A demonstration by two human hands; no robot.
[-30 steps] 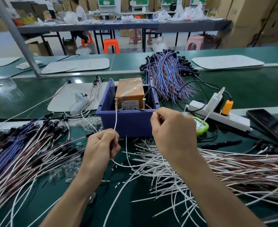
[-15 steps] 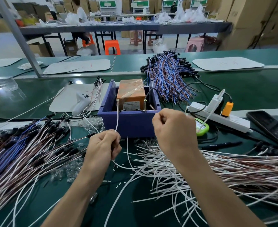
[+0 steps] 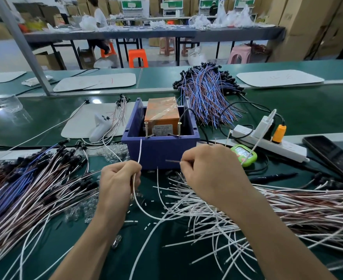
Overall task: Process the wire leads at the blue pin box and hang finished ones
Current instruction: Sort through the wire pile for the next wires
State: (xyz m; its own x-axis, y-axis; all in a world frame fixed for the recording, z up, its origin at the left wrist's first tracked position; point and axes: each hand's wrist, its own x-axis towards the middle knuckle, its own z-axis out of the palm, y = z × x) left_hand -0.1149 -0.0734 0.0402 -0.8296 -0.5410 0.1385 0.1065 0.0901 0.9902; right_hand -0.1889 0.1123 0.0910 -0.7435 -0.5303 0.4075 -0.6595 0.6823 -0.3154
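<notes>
- Wire (image 3: 139, 149), white, stands nearly upright out of the left hand (image 3: 119, 179). Its tip sits before the front wall of the blue box (image 3: 162, 152), just below the left pin (image 3: 146, 129).
- The left fingers curl round it, and the rest loops down and right over the surface (image 3: 172, 265).
- The right hand (image 3: 209, 168) pinches a brown wire end (image 3: 172, 161) that lies level and points left toward the white wire.
- Both pins stand above and beyond the hands, and the right pin (image 3: 179, 129) is nearer the right hand.
- Loose white leads (image 3: 207, 225) lie under the right wrist.
</notes>
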